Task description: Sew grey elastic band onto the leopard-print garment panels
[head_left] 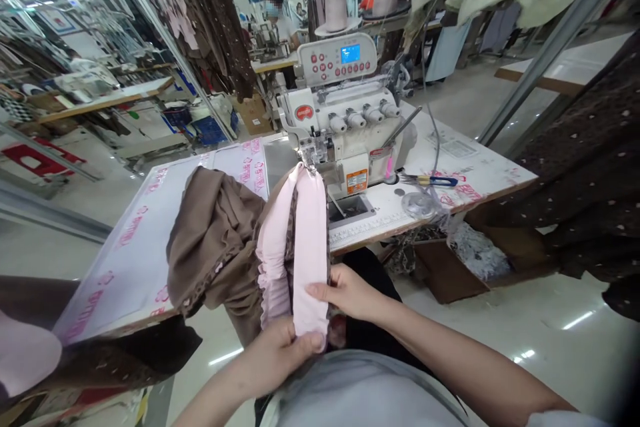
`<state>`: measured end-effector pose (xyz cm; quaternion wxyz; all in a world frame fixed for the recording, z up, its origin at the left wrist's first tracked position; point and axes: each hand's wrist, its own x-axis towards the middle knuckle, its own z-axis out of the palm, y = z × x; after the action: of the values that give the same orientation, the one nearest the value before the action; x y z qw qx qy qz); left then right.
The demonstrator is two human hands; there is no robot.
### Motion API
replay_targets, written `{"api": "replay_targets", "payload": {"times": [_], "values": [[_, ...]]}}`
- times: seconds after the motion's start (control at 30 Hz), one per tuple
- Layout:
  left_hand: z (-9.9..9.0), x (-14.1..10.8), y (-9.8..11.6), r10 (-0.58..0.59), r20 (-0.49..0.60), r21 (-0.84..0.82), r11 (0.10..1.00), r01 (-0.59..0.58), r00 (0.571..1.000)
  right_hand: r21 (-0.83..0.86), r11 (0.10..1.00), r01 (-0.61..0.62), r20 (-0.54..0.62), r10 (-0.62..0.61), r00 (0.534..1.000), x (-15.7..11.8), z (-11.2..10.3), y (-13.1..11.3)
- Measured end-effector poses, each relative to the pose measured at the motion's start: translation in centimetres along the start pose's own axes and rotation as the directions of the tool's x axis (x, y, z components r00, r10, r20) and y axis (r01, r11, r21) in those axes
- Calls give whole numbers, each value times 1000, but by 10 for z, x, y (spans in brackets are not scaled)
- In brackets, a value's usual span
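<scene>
A pink fabric strip point(311, 233) runs from the presser foot of a white overlock sewing machine point(345, 113) down toward my body. My left hand point(290, 350) pinches its lower end, thumb on top. Higher up, my right hand point(347, 290) grips the strip's right edge between thumb and fingers. Beside the strip hangs a gathered pink part of the same piece, joined to a brown garment point(215, 233) with a patterned trim. The brown cloth lies bunched on the table's left side and droops over the front edge. The strip's underside is hidden.
Thread snips point(433, 181) and a clear coiled item point(419, 205) lie right of the machine on the white table point(145, 213). Thread cones point(336, 0) stand behind it. A cardboard box point(445, 270) with scraps sits below right. Dark dotted fabric point(575, 167) hangs at right. Another person point(277, 17) sits farther back.
</scene>
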<state>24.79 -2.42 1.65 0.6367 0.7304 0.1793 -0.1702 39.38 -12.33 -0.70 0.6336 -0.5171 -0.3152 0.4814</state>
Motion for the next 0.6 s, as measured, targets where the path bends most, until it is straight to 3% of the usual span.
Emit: {"api": "replay_targets", "payload": {"times": [0.07, 0.1, 0.13, 0.17, 0.2, 0.23, 0.27, 0.3, 0.37, 0.43, 0.53, 0.6], "values": [[-9, 21, 12, 84, -192, -133, 985, -111, 978, -5, 999, 40, 17, -40, 999, -4, 2, -7], [-13, 34, 19, 135, -349, -157, 967, -200, 927, -6, 998, 56, 30, -56, 998, -8, 3, -10], [-18, 47, 25, 187, -523, -122, 949, -290, 832, -12, 998, 68, 44, -67, 997, -12, 5, -11], [-23, 60, 30, 236, -674, -26, 939, -342, 700, -27, 997, 73, 52, -72, 996, -16, 8, -11], [-30, 71, 34, 279, -784, 101, 939, -330, 555, -51, 996, 73, 50, -70, 996, -19, 10, -11], [-37, 80, 37, 315, -843, 216, 941, -262, 435, -79, 994, 72, 40, -69, 997, -22, 11, -10], [-46, 86, 37, 343, -862, 299, 939, -171, 373, -109, 991, 73, 28, -70, 997, -24, 12, -9], [-55, 89, 37, 359, -854, 351, 932, -91, 376, -137, 988, 77, 16, -76, 997, -25, 12, -9], [-73, 84, 34, 351, -792, 399, 917, -11, 500, -177, 979, 103, 11, -102, 995, -23, 11, -11], [-88, 70, 33, 318, -714, 363, 930, -58, 624, -211, 967, 140, 25, -138, 990, -19, 10, -15], [-103, 48, 37, 196, -692, 21, 968, -252, 695, -271, 947, 173, 42, -168, 985, -16, 11, -19], [-106, 42, 42, 81, -714, -240, 904, -353, 695, -280, 947, 159, 31, -157, 987, -16, 12, -16]]}}
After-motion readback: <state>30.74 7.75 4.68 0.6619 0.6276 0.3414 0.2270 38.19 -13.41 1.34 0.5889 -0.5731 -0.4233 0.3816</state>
